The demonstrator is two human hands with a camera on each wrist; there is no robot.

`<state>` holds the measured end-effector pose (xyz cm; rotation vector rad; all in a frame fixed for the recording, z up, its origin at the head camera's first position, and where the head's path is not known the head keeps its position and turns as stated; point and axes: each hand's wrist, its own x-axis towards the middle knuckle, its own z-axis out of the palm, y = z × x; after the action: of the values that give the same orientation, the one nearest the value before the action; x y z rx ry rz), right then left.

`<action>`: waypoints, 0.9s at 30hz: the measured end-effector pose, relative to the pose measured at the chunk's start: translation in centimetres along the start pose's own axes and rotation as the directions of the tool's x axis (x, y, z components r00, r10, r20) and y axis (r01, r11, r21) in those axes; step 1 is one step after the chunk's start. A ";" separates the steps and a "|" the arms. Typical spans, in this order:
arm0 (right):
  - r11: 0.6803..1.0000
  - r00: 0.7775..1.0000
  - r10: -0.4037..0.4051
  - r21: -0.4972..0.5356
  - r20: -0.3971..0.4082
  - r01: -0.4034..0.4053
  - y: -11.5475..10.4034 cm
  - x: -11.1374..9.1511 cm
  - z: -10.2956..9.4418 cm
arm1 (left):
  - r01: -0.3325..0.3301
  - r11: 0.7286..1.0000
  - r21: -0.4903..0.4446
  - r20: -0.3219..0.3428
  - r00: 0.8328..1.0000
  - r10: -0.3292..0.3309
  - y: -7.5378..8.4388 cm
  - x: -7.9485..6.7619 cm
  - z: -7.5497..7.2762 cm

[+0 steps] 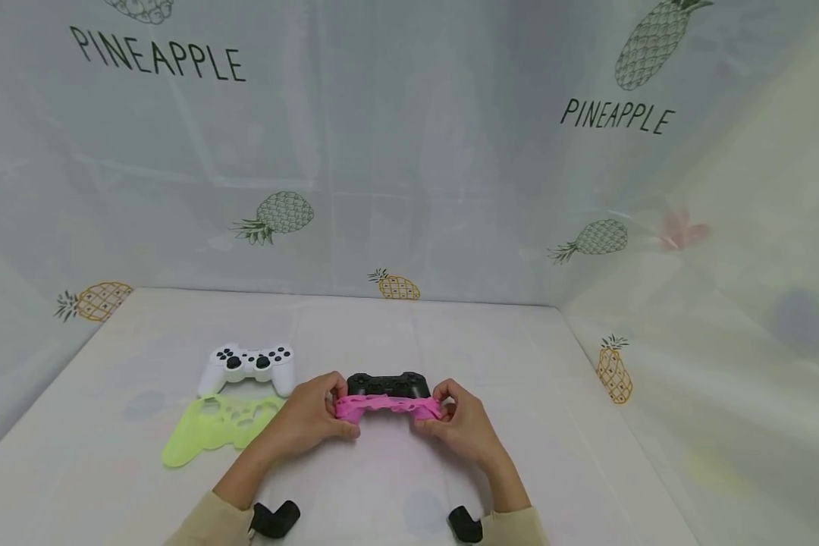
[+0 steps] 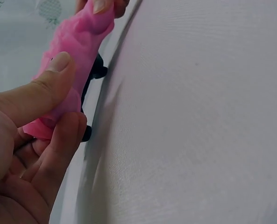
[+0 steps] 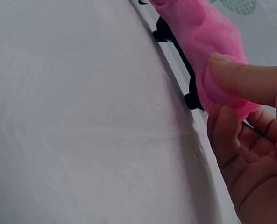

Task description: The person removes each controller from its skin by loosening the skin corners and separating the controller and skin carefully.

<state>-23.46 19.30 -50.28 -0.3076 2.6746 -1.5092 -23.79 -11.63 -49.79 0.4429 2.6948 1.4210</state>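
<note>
Between the two hands is a black game controller (image 1: 387, 385) with a pink silicone controller cover (image 1: 387, 404) over its near part, the handles. My left hand (image 1: 314, 409) pinches the cover's left end between thumb and fingers. At the other end my right hand (image 1: 462, 421) grips it the same way. In the left wrist view, the left thumb presses on the pink cover (image 2: 77, 42), and black controller parts (image 2: 100, 70) stick out beyond it. The right wrist view shows the right thumb on the cover (image 3: 213, 37), with black parts (image 3: 193, 100) along its edge.
Left of the hands lies a white game controller (image 1: 249, 360). A yellow-green silicone cover (image 1: 211, 428) lies just in front of it, partly behind the left hand. White cloth (image 1: 416, 341) covers the table, and a pineapple-print curtain (image 1: 409, 152) hangs at the back and sides.
</note>
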 end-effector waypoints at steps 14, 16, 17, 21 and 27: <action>1.000 0.999 -0.008 -0.001 -0.036 0.008 -0.2 0.0 0.3 | -0.005 1.000 0.025 -0.041 0.999 0.006 0.2 0.2 0.2; 1.000 0.999 -0.003 -0.008 -0.043 0.003 -0.1 0.1 0.4 | -0.006 1.000 0.028 -0.047 0.999 0.008 0.3 0.2 0.3; 1.000 0.999 -0.001 -0.008 -0.047 0.001 -0.1 0.1 0.4 | -0.005 1.000 0.031 -0.048 0.999 0.007 0.3 0.3 0.3; 1.000 0.998 0.005 -0.013 -0.065 -0.006 -0.1 0.2 0.6 | 0.004 0.999 0.033 -0.053 0.999 -0.003 0.4 0.4 0.5; 1.000 0.995 0.005 -0.018 -0.095 -0.007 0.1 0.2 0.9 | 0.028 0.998 0.051 -0.070 0.997 -0.025 0.4 0.4 0.7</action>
<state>-23.56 18.57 -50.78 -0.2343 2.7605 -1.5360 -23.96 -10.69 -49.83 0.3663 2.7866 1.3886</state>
